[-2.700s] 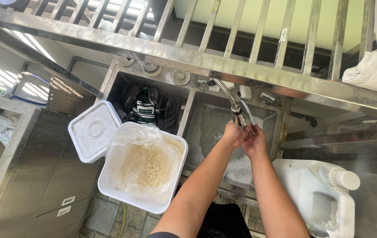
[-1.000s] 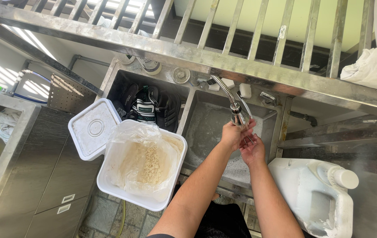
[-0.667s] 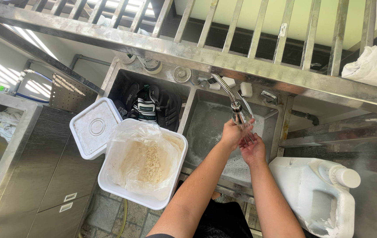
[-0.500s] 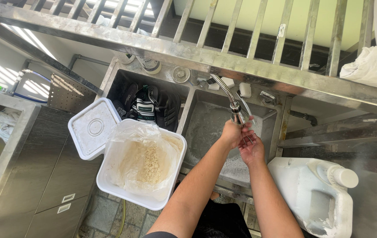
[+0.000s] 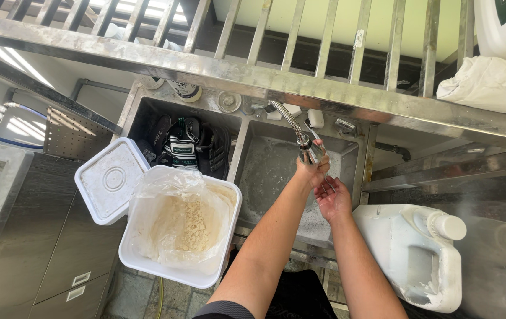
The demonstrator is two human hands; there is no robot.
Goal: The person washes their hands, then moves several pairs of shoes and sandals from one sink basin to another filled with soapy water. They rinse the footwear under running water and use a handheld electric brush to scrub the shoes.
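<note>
Steel worktop (image 5: 300, 248) across centre frame, two sink basins (image 5: 270, 171) sunk in it. Left basin holds dark sandals (image 5: 185, 145). White square tub (image 5: 179, 227) lined with a plastic bag sits lower centre-left, lid (image 5: 108, 180) touching it. White jug (image 5: 418, 254) lower right. Slatted steel shelf (image 5: 253, 74) above; folded white cloth (image 5: 489, 82) upper right.

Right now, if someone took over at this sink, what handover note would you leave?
Left hand: gripping the spray head of the flexible faucet over the right sink basin.
Right hand: open, palm up just under the nozzle, holding nothing.
Nearby: white square tub with a plastic liner and pale crumbly contents, its lid beside it; white jug to the right; shoes in the left basin.
Done or left: cannot tell; hands at the nozzle.
</note>
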